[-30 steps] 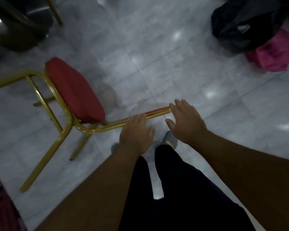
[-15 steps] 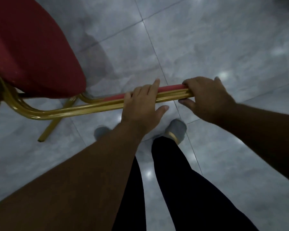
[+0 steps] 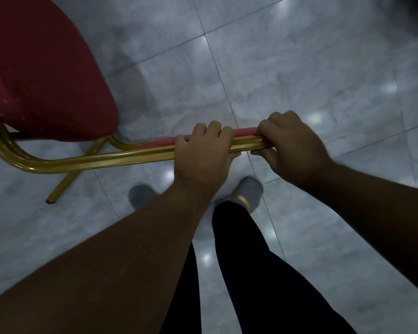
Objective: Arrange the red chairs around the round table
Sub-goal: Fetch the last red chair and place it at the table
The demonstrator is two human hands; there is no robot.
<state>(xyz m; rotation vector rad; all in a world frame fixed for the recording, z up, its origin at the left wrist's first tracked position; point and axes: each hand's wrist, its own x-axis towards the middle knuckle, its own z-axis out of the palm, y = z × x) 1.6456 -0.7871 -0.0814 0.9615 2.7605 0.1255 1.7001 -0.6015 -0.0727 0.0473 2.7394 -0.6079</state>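
Red chair (image 3: 41,75): both hands' fingers (image 3: 212,131) wrapped round its smooth gold tubular backrest top (image 3: 130,156).

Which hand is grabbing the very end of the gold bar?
The right hand. It wraps the tip of the chair's top rail, while the left hand grips it closer to the red seat.

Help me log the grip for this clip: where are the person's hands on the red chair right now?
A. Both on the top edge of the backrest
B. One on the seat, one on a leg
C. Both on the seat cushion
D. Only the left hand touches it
A: the left hand and right hand both wrap the gold-framed top edge of the backrest of the red chair, side by side.
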